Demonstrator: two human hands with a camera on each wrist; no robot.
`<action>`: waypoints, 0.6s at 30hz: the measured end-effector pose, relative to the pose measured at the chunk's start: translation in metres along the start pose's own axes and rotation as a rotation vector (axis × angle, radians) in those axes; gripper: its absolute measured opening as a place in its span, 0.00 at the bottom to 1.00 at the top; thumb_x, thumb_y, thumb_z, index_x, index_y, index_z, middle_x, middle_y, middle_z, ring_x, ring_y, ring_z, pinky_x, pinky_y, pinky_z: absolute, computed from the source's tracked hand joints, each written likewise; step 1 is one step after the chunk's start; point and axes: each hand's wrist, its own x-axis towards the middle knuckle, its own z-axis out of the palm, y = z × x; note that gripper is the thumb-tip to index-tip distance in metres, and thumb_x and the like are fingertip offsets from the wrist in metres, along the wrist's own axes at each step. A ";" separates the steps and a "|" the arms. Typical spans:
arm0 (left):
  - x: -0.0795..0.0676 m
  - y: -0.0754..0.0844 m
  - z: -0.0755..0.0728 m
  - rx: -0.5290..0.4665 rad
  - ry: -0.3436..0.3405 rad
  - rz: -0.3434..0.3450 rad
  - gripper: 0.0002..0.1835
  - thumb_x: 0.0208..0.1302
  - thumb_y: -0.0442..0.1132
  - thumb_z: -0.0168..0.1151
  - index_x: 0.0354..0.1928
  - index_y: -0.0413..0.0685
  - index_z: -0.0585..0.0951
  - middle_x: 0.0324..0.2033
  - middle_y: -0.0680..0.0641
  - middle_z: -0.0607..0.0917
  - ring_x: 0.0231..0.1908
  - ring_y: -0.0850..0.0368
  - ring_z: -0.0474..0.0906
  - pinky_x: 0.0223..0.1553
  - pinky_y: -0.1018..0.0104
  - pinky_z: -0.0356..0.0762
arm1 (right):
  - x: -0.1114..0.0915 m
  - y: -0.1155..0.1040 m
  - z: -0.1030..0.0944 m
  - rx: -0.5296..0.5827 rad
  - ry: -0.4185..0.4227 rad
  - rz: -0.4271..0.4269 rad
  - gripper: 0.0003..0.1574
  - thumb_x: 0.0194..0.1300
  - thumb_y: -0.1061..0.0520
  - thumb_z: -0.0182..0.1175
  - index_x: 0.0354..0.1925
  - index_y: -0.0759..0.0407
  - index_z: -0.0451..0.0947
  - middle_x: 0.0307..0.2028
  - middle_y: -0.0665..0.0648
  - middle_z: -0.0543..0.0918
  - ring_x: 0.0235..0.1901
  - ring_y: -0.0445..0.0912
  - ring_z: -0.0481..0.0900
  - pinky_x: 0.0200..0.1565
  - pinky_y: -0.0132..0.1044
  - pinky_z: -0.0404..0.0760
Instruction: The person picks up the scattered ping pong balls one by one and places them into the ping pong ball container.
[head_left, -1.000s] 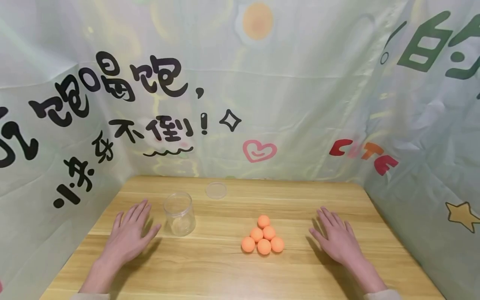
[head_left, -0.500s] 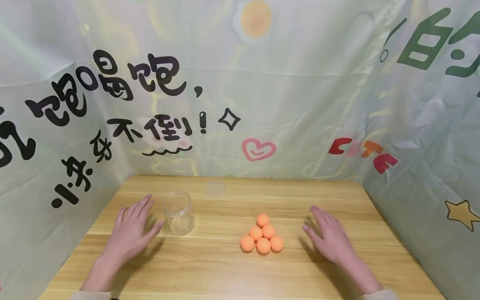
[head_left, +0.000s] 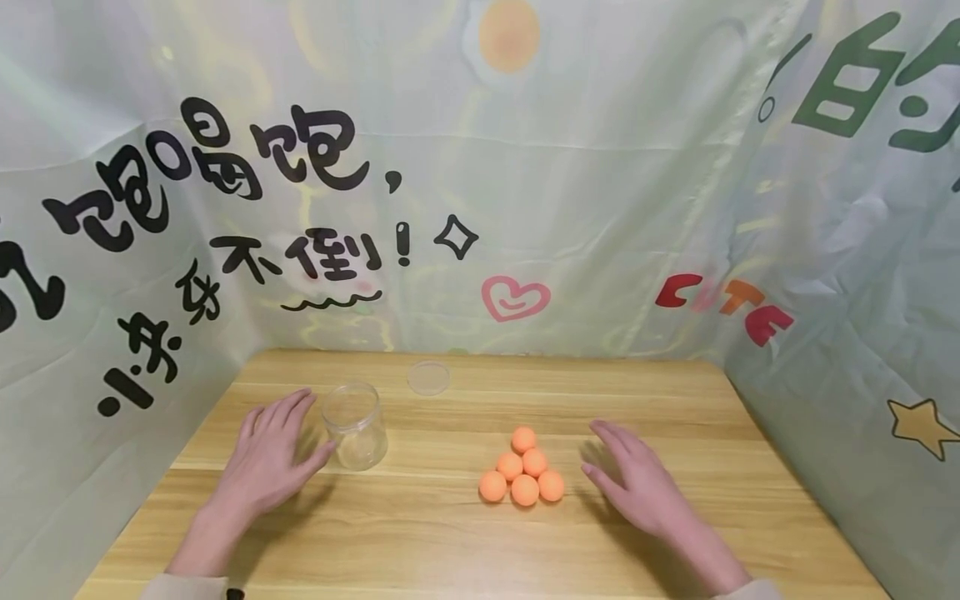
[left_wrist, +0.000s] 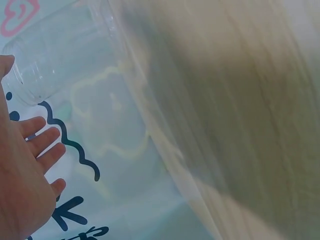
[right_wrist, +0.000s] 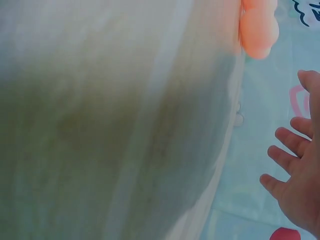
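Note:
A clear jar [head_left: 360,437] without a lid stands upright on the left of the table in the head view. My left hand [head_left: 268,457] is just left of it, fingers extended and thumb close to the jar wall; whether they touch I cannot tell. Several orange balls [head_left: 525,490] lie grouped in a triangle right of the middle. To their right hovers my right hand [head_left: 637,487], fingers loosely extended, holding nothing. In the left wrist view the jar [left_wrist: 65,50] appears beyond the thumb. The right wrist view shows part of the balls [right_wrist: 260,30] beyond my fingers.
A thin clear disc [head_left: 428,377], like a lid, lies flat behind the jar near the table's back edge. Printed cloth [head_left: 585,208] closes off the back and both sides of the wooden table [head_left: 420,542].
My right hand has moved left towards the orange balls. My left hand has shifted slightly right, closer to the jar. The jar, balls and disc stay in place on the table.

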 end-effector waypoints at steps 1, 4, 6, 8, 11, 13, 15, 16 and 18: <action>0.000 0.000 0.000 -0.002 0.001 0.001 0.46 0.67 0.63 0.64 0.73 0.36 0.68 0.72 0.35 0.68 0.68 0.32 0.65 0.68 0.28 0.53 | 0.000 -0.001 0.001 0.001 -0.004 -0.007 0.41 0.72 0.46 0.65 0.74 0.64 0.67 0.70 0.67 0.72 0.68 0.67 0.71 0.67 0.69 0.66; 0.002 0.002 0.000 -0.008 0.007 0.008 0.45 0.67 0.63 0.64 0.72 0.35 0.69 0.71 0.34 0.70 0.68 0.32 0.65 0.68 0.29 0.55 | 0.000 -0.005 0.003 0.002 -0.024 -0.027 0.40 0.72 0.46 0.66 0.73 0.64 0.68 0.69 0.66 0.73 0.67 0.65 0.72 0.67 0.67 0.68; 0.003 0.003 -0.001 -0.014 0.010 0.014 0.45 0.66 0.63 0.64 0.71 0.35 0.69 0.69 0.34 0.71 0.67 0.33 0.66 0.68 0.30 0.55 | 0.000 -0.008 0.004 0.010 -0.043 -0.037 0.39 0.72 0.46 0.66 0.72 0.63 0.69 0.69 0.66 0.74 0.68 0.65 0.72 0.67 0.65 0.69; 0.003 0.003 -0.001 -0.015 0.008 0.015 0.45 0.66 0.63 0.65 0.70 0.34 0.70 0.68 0.33 0.72 0.67 0.33 0.66 0.68 0.30 0.55 | -0.001 -0.011 0.005 0.019 -0.065 -0.046 0.38 0.72 0.45 0.66 0.71 0.63 0.71 0.68 0.65 0.75 0.68 0.64 0.72 0.67 0.65 0.70; 0.005 0.004 -0.001 -0.018 -0.001 0.011 0.45 0.65 0.64 0.65 0.69 0.34 0.70 0.67 0.33 0.72 0.66 0.33 0.66 0.68 0.30 0.55 | -0.002 -0.014 0.008 0.033 -0.097 -0.053 0.37 0.72 0.43 0.65 0.70 0.61 0.72 0.68 0.64 0.76 0.68 0.62 0.73 0.67 0.63 0.71; 0.006 0.004 -0.002 -0.018 -0.007 0.006 0.45 0.65 0.65 0.65 0.69 0.34 0.71 0.67 0.32 0.72 0.67 0.33 0.66 0.68 0.30 0.55 | -0.002 -0.016 0.010 0.034 -0.115 -0.056 0.36 0.73 0.42 0.64 0.69 0.60 0.73 0.67 0.63 0.76 0.67 0.61 0.74 0.67 0.62 0.72; 0.007 0.003 -0.002 -0.020 -0.017 0.001 0.46 0.65 0.65 0.65 0.68 0.33 0.71 0.66 0.32 0.72 0.66 0.33 0.66 0.69 0.30 0.55 | -0.002 -0.018 0.011 0.035 -0.129 -0.060 0.35 0.73 0.41 0.64 0.68 0.60 0.74 0.67 0.62 0.77 0.67 0.59 0.75 0.66 0.60 0.73; 0.008 0.003 -0.002 -0.024 -0.023 -0.002 0.46 0.65 0.66 0.65 0.68 0.33 0.71 0.66 0.32 0.72 0.67 0.33 0.66 0.69 0.30 0.55 | -0.002 -0.019 0.011 0.035 -0.135 -0.063 0.35 0.73 0.41 0.64 0.67 0.59 0.75 0.66 0.61 0.77 0.66 0.59 0.75 0.66 0.59 0.74; 0.009 0.002 -0.002 -0.028 -0.037 -0.006 0.46 0.65 0.66 0.65 0.68 0.32 0.71 0.66 0.31 0.73 0.67 0.32 0.66 0.69 0.30 0.56 | -0.002 -0.020 0.013 0.044 -0.148 -0.073 0.34 0.73 0.41 0.64 0.66 0.59 0.75 0.65 0.60 0.78 0.66 0.57 0.76 0.65 0.58 0.75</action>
